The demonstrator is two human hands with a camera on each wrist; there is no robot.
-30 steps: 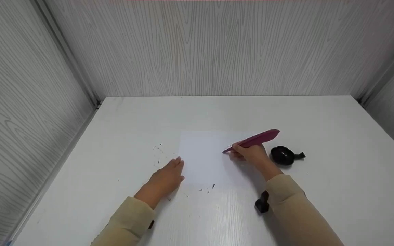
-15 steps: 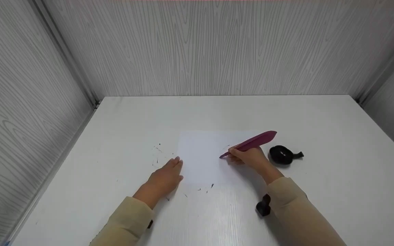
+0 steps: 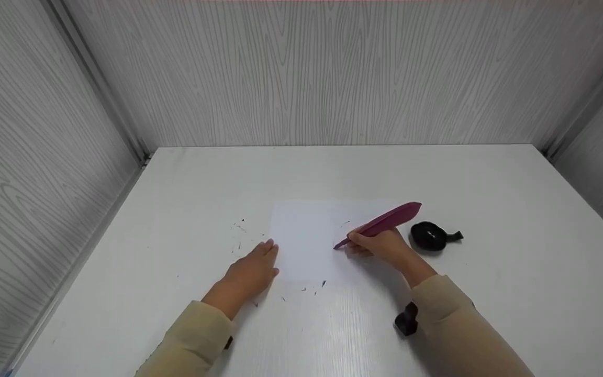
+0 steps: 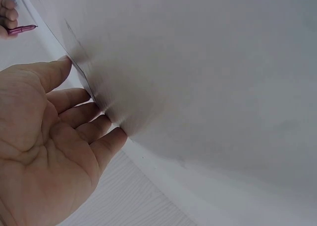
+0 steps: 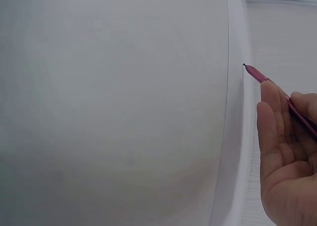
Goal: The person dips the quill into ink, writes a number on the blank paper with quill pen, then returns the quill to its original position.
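Right hand (image 3: 381, 245): fingers are pinching the feather pen (image 3: 393, 216) over the paper (image 3: 302, 238) | left hand (image 3: 252, 271): fingers are resting, nearly straight, at paper's left edge | paper is lying on table (image 3: 202, 180)

- left hand (image 3: 249, 271) + right hand (image 3: 382, 245): 2 hands
- pen (image 3: 391, 217): 1
- paper (image 3: 301, 235): 1 sheet, well in from table's (image 3: 207, 183) far edge
- black object (image 3: 428, 236): 1, between paper and table's right edge
- black blocks (image 3: 406, 321): 2, one by each sleeve (image 3: 191, 335)
- sleeves: 2
- walls (image 3: 301, 73): 3, at far, left, right edges
- dark marks (image 3: 324, 284): several, too small to count
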